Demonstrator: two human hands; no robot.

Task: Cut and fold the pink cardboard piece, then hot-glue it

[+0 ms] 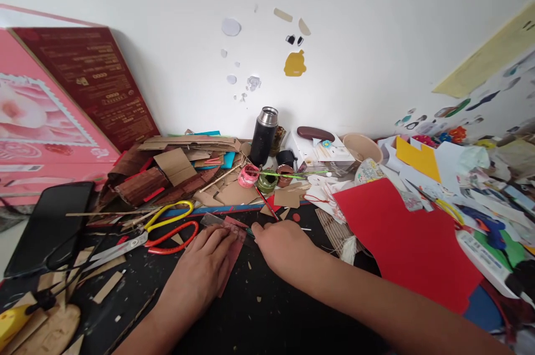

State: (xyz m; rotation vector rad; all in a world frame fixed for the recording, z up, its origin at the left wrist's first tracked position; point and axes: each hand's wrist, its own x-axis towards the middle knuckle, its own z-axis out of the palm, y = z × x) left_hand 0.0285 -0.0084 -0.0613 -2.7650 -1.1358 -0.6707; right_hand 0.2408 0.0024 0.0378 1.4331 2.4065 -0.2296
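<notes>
My left hand (204,257) presses down with bent fingers on a clear ruler (213,220) and a reddish-pink strip of cardboard (229,267) on the black work surface. Much of the ruler and strip is covered by the fingers. Just right of it, my right hand (281,246) is closed around a slim tool with a teal part (249,231); the fist hides most of it, and I cannot make out its kind. Beside my left hand lie large scissors (171,229) with one yellow and one red handle, blades apart.
Behind the hands stand a black flask (263,137) and small paint jars (266,181), with a brush across them. Cardboard scraps (175,166) pile up at the back left. A black phone (50,227) lies left; red paper (412,243) and a white power strip (485,260) lie right.
</notes>
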